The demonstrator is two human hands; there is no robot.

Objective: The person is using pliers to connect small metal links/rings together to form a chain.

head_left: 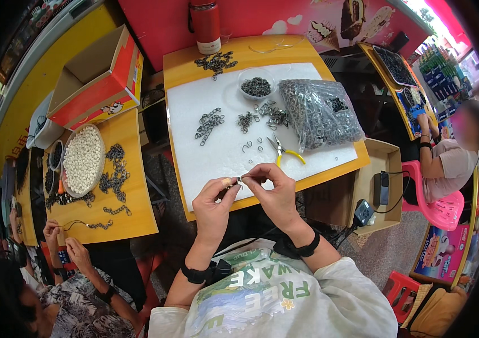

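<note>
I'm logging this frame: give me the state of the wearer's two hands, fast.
Left hand: closed, pinching a small dark metal piece.
Right hand: closed, pinching at the same piece; finer detail is too small to tell.

A person's left hand (216, 197) and right hand (271, 188) face each other near the centre of the frame, each with thumb and index finger pinched, the fingertips (247, 178) close together. The left forearm (182, 292) slants up from the lower frame, left of centre, while the right forearm (324, 260) angles inward from the lower frame, right of centre.
</note>
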